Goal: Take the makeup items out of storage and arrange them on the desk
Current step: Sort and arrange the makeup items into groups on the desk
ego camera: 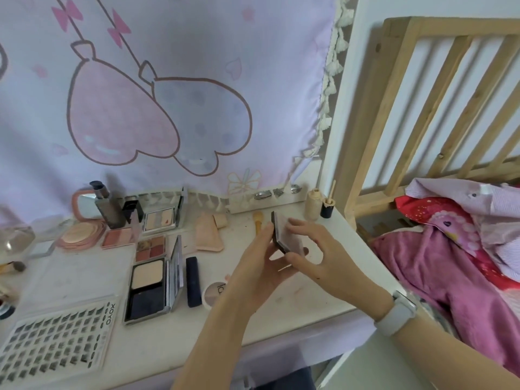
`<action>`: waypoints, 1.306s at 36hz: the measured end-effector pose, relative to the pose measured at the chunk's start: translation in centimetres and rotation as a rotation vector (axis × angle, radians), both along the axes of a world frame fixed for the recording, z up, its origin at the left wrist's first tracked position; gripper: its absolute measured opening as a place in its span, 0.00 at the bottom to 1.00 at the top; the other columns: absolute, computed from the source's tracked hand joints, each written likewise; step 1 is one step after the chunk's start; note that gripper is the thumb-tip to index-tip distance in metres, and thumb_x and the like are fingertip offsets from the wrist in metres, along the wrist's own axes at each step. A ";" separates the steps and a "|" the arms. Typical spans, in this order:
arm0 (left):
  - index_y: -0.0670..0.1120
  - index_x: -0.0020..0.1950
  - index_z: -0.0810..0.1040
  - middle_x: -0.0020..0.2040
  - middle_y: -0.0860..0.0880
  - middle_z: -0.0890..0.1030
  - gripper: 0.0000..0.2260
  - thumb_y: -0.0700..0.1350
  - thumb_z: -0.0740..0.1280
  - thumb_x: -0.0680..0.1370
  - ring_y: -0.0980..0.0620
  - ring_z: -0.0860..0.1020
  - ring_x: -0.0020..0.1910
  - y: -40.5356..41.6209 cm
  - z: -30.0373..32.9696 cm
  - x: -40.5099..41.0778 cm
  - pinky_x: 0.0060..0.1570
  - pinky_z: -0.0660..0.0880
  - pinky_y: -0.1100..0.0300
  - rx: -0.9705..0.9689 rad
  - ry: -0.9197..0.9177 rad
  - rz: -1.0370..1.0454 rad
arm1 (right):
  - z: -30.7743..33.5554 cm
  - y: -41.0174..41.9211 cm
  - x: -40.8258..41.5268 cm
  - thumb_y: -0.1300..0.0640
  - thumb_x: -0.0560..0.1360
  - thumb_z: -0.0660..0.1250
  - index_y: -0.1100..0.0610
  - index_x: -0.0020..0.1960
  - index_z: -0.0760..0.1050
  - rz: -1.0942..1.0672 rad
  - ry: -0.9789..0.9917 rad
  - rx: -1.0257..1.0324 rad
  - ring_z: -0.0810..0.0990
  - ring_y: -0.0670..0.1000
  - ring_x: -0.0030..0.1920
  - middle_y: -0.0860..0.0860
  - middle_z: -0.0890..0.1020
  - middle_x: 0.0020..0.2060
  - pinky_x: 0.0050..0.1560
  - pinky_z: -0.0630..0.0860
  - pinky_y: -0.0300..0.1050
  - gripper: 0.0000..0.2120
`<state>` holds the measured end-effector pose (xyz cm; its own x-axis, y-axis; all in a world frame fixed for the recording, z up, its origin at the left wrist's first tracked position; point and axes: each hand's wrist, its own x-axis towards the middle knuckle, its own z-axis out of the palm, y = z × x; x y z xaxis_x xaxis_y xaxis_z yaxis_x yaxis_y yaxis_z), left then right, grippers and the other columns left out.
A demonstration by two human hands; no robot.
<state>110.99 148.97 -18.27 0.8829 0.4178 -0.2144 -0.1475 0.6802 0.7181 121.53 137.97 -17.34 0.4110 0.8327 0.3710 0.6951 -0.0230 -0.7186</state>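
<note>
The left hand (263,266) gripped a dark rectangular compact (287,233) from below and from its left side, fingers curled against the black edge, holding it in the air above the right half of the desk (318,294). The right hand (318,253) pinched the same compact, its thumb at the near corner and its fingers spread over the top face. The compact was tilted, its grey top face turned up and to the right, its long axis running from the near edge of the desk toward the back edge, leaning slightly left at the far end. No writing could be made out on it. A pale watch band (395,313) sat on the right wrist.

Near the front left corner lay a sheet of false lashes (56,344), its card reading "XOYO" along the right margin. Beside it, toward the middle, an open powder case (149,291) lay flat with its lid raised, and a dark blue tube (193,281) lay just to its right, long axis running front to back. A small round pot (215,292) showed partly behind the left wrist; its lettering was too blurred to read. Toward the back edge stood a pink mirror (84,202) and a small beige bottle (314,202).
</note>
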 end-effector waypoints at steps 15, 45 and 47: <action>0.46 0.58 0.72 0.45 0.45 0.81 0.13 0.45 0.69 0.76 0.44 0.82 0.41 -0.8 -0.2 0.2 0.41 0.79 0.50 0.096 0.054 0.100 | 0.4 -0.6 0.5 0.60 0.74 0.65 0.55 0.68 0.70 0.072 -0.287 -0.226 0.73 0.42 0.61 0.46 0.75 0.63 0.61 0.62 0.24 0.23; 0.52 0.56 0.72 0.53 0.53 0.78 0.10 0.49 0.63 0.75 0.50 0.72 0.54 -1.8 -2.1 5.8 0.46 0.71 0.60 1.196 0.549 0.031 | -1.9 -1.4 9.9 0.56 0.78 0.60 0.54 0.47 0.76 -0.533 0.171 -0.169 0.81 0.45 0.32 0.47 0.82 0.35 0.36 0.78 0.40 0.07; 0.49 0.60 0.70 0.56 0.49 0.77 0.14 0.50 0.63 0.76 0.46 0.68 0.58 -2.1 -2.8 6.3 0.50 0.68 0.57 1.386 0.624 -0.019 | -1.9 -1.1 10.5 0.55 0.78 0.60 0.55 0.47 0.77 -0.562 0.161 -0.186 0.81 0.45 0.32 0.47 0.82 0.34 0.40 0.79 0.43 0.08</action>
<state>117.33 146.85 -21.10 0.8096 0.5870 -0.0042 0.4132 -0.5647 0.7144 132.01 136.85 -19.29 0.8449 0.5171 0.1370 0.4234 -0.4898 -0.7621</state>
